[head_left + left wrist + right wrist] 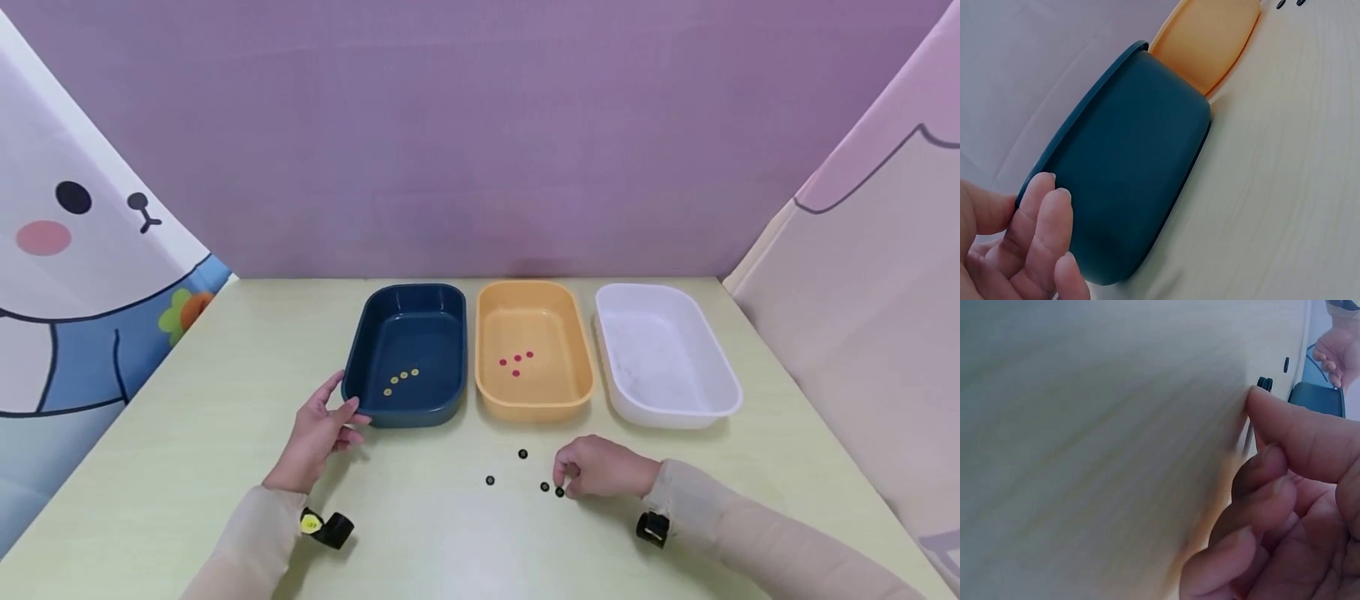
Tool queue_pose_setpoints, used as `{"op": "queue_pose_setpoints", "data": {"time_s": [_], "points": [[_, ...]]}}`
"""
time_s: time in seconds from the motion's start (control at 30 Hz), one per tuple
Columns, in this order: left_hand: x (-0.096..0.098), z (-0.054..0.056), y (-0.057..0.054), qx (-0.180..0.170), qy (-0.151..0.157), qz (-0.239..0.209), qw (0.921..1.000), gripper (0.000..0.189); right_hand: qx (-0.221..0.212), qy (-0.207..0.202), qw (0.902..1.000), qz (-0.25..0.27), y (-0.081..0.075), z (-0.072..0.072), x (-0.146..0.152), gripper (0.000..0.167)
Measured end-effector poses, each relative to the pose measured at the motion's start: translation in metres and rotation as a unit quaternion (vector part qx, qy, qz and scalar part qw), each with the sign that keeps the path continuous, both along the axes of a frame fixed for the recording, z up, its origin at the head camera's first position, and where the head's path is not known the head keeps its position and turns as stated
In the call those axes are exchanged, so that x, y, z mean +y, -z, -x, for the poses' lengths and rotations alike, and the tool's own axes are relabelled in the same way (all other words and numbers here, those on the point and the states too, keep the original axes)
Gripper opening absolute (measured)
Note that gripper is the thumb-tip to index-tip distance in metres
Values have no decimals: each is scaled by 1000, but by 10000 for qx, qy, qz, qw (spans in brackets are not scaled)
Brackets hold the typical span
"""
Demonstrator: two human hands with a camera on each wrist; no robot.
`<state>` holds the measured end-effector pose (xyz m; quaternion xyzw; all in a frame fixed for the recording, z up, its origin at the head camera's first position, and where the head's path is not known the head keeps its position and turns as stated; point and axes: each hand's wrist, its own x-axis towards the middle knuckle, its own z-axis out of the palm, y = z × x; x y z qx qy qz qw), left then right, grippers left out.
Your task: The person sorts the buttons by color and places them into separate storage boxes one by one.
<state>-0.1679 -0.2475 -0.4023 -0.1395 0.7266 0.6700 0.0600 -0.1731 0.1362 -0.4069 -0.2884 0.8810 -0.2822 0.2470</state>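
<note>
My left hand (315, 437) grips the near left corner of the dark blue tray (408, 419), thumb over the rim and fingers against the outer wall (1129, 137). Several yellow buttons (394, 380) lie inside this tray. At the table's front right, my right hand (603, 467) has curled fingers, thumb and index fingertips pinching at a black button (559, 492). Close to its left lies another black button (544, 487). Two more lie apart, one black button (522, 454) farther back and one black button (490, 480) farther left. The right index fingertip is hidden in the right wrist view.
In the middle stands an orange tray (534, 412) with several pink buttons (517, 358) in it. To its right is a white tray (667, 417). A purple cloth (480, 142) hangs behind the pale table (420, 517), with printed cloths at both sides.
</note>
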Motion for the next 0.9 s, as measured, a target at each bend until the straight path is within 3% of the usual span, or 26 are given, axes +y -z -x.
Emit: {"op": "queue_pose_setpoints", "data": {"time_s": [0.27,0.9], "points": [[0,0,0,115,66,71,9999,65,-659,73,9975,240,-1,5,-1,17],[2,0,-4,64,62,80,9999,65,-314,-168,9993,116,-1,2,-3,19]]}}
